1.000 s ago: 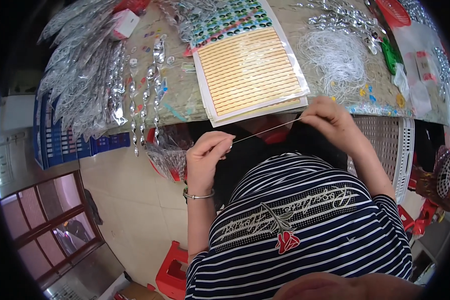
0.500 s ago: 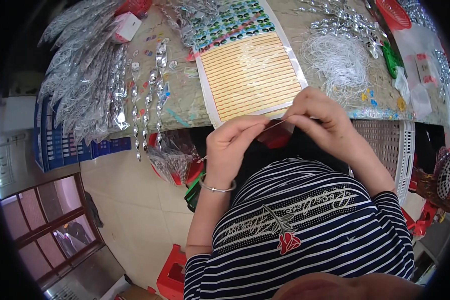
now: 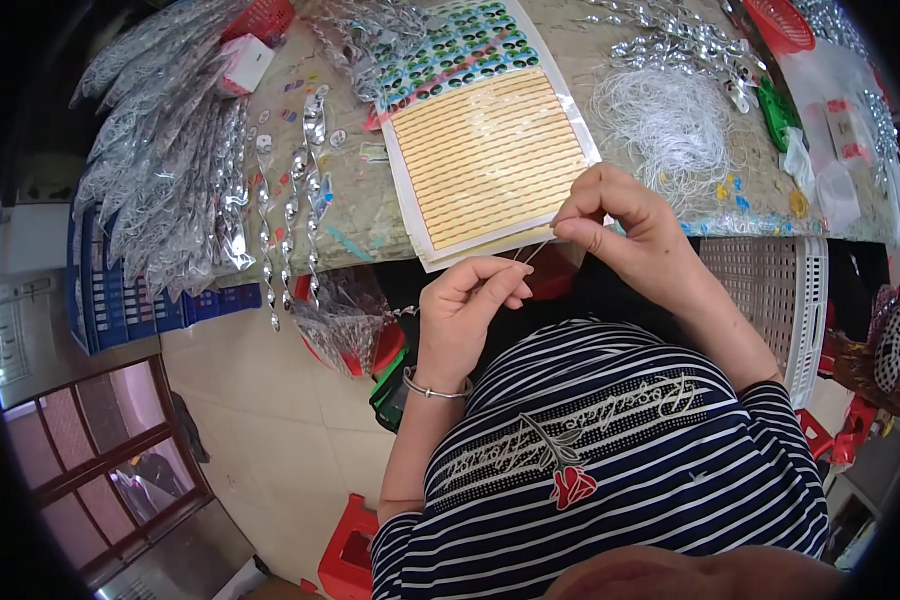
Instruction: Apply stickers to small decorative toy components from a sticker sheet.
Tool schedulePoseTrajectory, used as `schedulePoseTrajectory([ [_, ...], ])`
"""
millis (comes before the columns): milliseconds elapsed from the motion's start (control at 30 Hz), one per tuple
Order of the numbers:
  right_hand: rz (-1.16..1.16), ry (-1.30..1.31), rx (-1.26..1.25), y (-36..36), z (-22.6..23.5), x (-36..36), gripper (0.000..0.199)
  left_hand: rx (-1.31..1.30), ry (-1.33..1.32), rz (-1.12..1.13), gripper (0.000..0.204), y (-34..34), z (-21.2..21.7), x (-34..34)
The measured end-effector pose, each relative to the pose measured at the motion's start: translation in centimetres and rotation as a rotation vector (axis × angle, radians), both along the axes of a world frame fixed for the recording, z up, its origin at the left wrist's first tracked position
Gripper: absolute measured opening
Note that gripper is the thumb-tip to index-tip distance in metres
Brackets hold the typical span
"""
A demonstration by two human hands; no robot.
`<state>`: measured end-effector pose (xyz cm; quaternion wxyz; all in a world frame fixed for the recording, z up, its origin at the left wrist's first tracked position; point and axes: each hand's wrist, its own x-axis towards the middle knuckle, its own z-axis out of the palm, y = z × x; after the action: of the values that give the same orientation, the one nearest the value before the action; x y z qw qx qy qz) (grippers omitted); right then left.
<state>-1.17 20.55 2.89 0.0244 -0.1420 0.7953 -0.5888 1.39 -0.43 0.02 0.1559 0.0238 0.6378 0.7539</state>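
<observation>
The left hand [image 3: 465, 308] and right hand [image 3: 625, 228] each had their grip clamped on a thin cord [image 3: 538, 251]; uneven tension could have slipped it free.

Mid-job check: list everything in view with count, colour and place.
thread: at least one, pale, between fingertips
table: one, greyish, across top
printed sheets: at least two, yellow and green, mid-table
thread heap: one, white, right of sheets
twisted strips: several, silver, left of sheets
bagged pieces: many, silver, far left
box: one, whitish, upper left
baskets: two, red, upper corners
crates: at least two, white right, blue left
stool: one, red, lower left
bracelet: one, silver, left wrist
left hand: one, bare, centre
right hand: one, bare, right of centre
</observation>
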Motion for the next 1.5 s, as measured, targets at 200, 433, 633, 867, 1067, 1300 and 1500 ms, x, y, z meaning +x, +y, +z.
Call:
schedulePoseTrajectory([
  [200,0.022,0.008,-0.055,-0.8,-0.1,0.1,0.008,0.016,-0.033,0.032,0.015,0.5,0.5,-0.1],
  [433,0.068,0.007,-0.039,-1.5,0.2,0.2,0.007,0.088,0.011,0.021,0.014,0.8,0.4,-0.1],
  [633,0.047,-0.087,-0.119,-1.4,-0.4,0.1,0.007,0.054,-0.007,-0.012,0.014,0.8,0.5,0.1],
  [867,0.021,-0.226,-0.243,-1.5,-0.7,-0.1,0.007,0.040,0.004,-0.044,0.014,0.8,0.4,0.0],
  [1067,0.043,-0.288,-0.290,-1.5,-0.6,-0.1,0.010,0.047,-0.022,-0.084,0.014,0.8,0.4,0.2],
  [1300,0.058,-0.335,-0.270,-1.6,-0.1,0.1,0.013,0.075,-0.052,-0.060,0.014,0.8,0.5,0.3],
  [1500,0.038,-0.243,-0.244,-1.5,-0.6,0.3,0.014,-0.007,-0.022,0.101,0.015,2.0,1.0,0.1],
])
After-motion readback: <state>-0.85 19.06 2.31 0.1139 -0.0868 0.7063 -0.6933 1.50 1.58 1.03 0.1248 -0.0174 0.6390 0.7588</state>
